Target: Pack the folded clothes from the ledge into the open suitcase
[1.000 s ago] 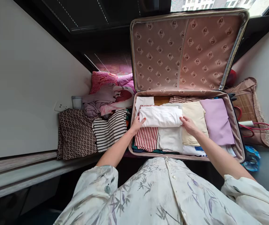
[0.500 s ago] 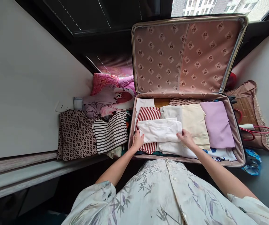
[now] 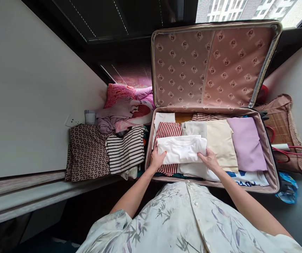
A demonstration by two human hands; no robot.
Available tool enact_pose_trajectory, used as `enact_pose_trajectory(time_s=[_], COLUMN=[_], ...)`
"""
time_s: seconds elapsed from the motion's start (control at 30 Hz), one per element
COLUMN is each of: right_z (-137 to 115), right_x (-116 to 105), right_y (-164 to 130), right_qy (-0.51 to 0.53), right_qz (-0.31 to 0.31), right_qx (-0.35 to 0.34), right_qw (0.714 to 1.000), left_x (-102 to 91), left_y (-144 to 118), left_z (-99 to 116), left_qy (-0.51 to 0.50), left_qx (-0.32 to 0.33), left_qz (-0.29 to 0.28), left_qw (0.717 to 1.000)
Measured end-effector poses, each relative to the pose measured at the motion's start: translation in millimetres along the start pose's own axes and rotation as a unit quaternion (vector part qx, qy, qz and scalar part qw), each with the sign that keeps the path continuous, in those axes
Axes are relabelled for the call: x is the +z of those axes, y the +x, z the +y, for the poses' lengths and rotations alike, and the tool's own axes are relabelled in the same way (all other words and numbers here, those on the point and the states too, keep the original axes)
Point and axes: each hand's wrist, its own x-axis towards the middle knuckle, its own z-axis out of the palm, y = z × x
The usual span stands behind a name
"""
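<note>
An open suitcase (image 3: 271, 165) with a pink patterned lid (image 3: 214, 63) lies before me, packed with folded clothes. A folded white garment (image 3: 182, 150) rests on top, near the front left. My left hand (image 3: 156, 159) grips its left end and my right hand (image 3: 209, 160) grips its right end. Under it lie a red-and-white striped garment (image 3: 167, 129) and a cream one (image 3: 221, 140). A lilac garment (image 3: 247, 142) fills the right side.
Left of the suitcase lie a black-and-white striped top (image 3: 125, 149), a brown patterned garment (image 3: 87, 153) and a heap of pink clothes (image 3: 124, 107). A woven bag with red handles (image 3: 289, 140) stands at the right. A white wall runs along the left.
Both hands have drawn the folded white garment toward the front edge of the suitcase, uncovering more of the red-striped garment behind it.
</note>
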Motion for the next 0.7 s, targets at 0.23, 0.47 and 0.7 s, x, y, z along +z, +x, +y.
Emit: enact_pose_trajectory(time_s=[0.23,0.47,0.7], right_z=[-41.1,-62.7,-32.6], right_x=[-30.7,-5.7,48.0], right_y=[45.4,129.3,125.5], right_qy=[0.084,-0.151,-0.308], right_qz=[0.062,0.127,-0.012], right_qx=[-0.059,-0.04,-0.16], right_qw=[0.993,0.979,0.938], left_x=[-16.4,24.1,72.7], left_y=[61.7,150.8,136.1], left_z=[53.9,94.5,60.5], left_qy=[-0.038,0.167,0.287], left_qx=[0.136,0.142,0.235], left_qz=[0.011,0.069,-0.055], left_qw=[0.99,0.973,0.927])
